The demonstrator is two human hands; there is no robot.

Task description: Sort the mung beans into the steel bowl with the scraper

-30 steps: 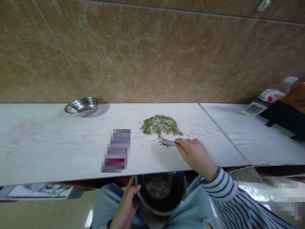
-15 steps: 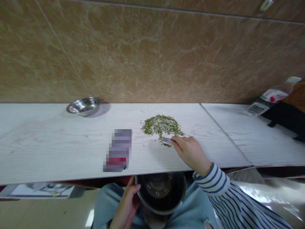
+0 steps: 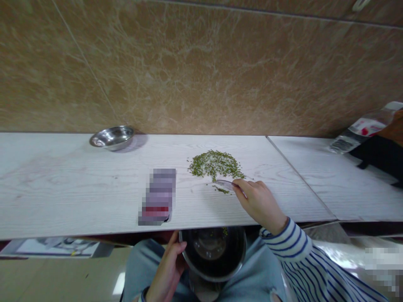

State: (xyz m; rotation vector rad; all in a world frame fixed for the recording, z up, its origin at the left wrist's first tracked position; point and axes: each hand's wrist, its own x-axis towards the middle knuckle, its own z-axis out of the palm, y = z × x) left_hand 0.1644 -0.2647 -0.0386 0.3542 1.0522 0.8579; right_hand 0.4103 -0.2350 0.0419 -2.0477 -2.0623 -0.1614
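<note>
A loose pile of small green beans mixed with white grains (image 3: 215,162) lies on the white table, with a small strip of beans (image 3: 223,190) nearer me. My right hand (image 3: 260,203) pinches a thin, pale, spoon-like tool (image 3: 224,183); its tip is at the pile's near edge, just above that strip. Below the table's edge, my left hand (image 3: 170,260) grips the left rim of a deep, dark-looking round metal pot (image 3: 217,278) at my lap. Several beans (image 3: 224,231) show inside the pot. Part of the pot's far side is hidden under the table edge.
A shiny metal bowl (image 3: 113,138) stands at the back left by the tiled wall. A blurred-out phone-like slab (image 3: 157,197) lies left of the pile. At the right are a clear plastic bottle (image 3: 362,130) on its side and a black item (image 3: 380,157).
The view has shifted slightly. My right hand and the tool have moved a little to the right, away from the pile's middle. My left hand stays on the pot's rim.
</note>
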